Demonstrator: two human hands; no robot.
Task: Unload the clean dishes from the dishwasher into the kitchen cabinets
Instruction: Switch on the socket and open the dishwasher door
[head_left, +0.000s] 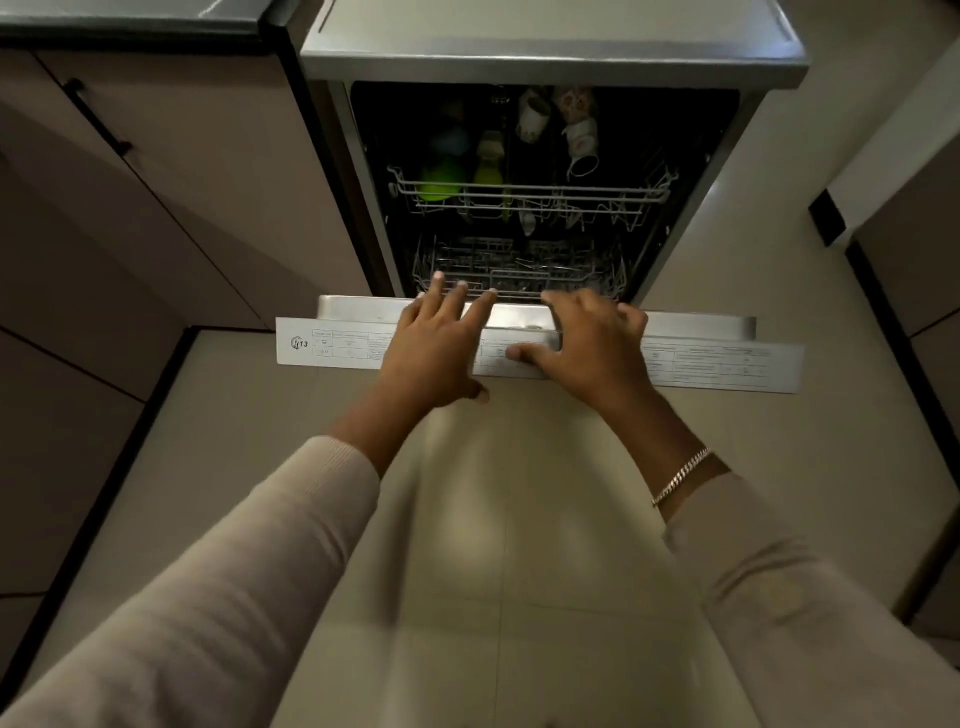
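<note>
Reaching over the open dishwasher door with both hands.
Head view: the left hand lies flat, its fingers straight and spread, holding nothing; the right hand curls over the door's top edge, thumb on the label strip. Just beyond the fingertips sits the lower rack; farther in, the upper rack holds mugs and a green cup.
</note>
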